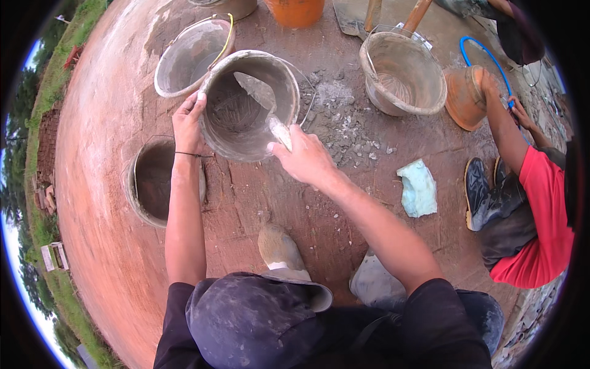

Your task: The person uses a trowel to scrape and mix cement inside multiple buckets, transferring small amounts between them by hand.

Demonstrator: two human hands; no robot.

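Observation:
My left hand (189, 121) grips the rim of a cement-coated bucket (239, 150), which is tilted so that its inside faces me. In my right hand (306, 157) is the handle of a pointing trowel (256, 90). The blade lies inside the bucket, close to the wall, and is smeared with grey mortar. Scrape marks and a thin grey film cover the bucket's bottom. Its wire handle hangs to the right. Touching or just behind it on the left is another mortar-stained bucket (193, 57) with a yellow-wrapped handle.
Crumbled mortar (343, 131) litters the brick-red ground. More buckets stand at left (138, 203) and right (401, 87). A pale green foam piece (417, 189) lies at right. A co-worker in a red shirt (537, 221) holds an orange bucket (463, 97) and a blue hose (484, 46).

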